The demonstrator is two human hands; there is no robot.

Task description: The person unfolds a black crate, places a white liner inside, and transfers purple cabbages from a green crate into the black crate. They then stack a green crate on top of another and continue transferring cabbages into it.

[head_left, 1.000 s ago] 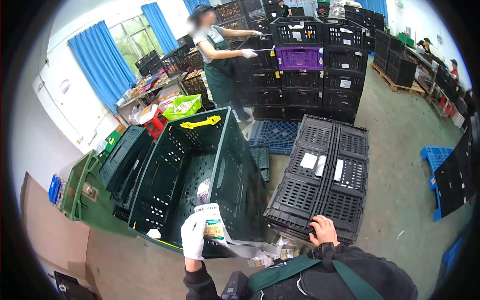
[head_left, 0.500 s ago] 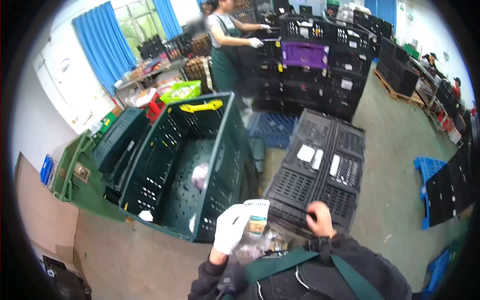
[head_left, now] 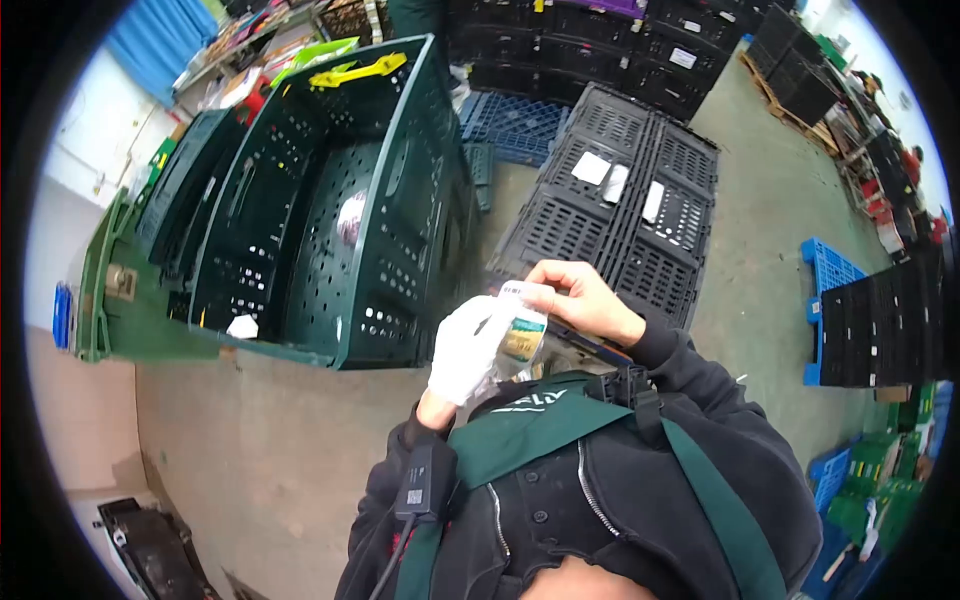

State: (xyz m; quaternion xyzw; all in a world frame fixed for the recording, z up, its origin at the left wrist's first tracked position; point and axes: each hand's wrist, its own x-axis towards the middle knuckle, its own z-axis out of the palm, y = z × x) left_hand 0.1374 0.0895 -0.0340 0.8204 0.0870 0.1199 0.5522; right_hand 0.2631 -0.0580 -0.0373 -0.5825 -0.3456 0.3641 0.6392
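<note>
A small clear packet with a green and yellow label [head_left: 524, 338] is held upright close to my chest. My left hand [head_left: 465, 350], in a white glove, grips its left side. My bare right hand [head_left: 585, 300] pinches the packet's top edge, thumb and fingers together. Left of my hands stands a deep dark green crate [head_left: 405, 220], with a white and purple item [head_left: 351, 217] on its perforated floor. Just beyond my right hand lie black folded crates [head_left: 570, 225] with white labels on top. Part of what lies beneath the packet is hidden by my hands.
Stacked black crates [head_left: 500, 45] stand at the back, near a blue pallet [head_left: 515, 125]. A green bin [head_left: 150, 320] is at the left. To the right, black crates [head_left: 880, 330] rest on a blue pallet [head_left: 830, 270].
My right hand has moved left from the folded crates to the packet and now pinches its top. The view has tilted down, showing more of my apron and less of the person at the back.
</note>
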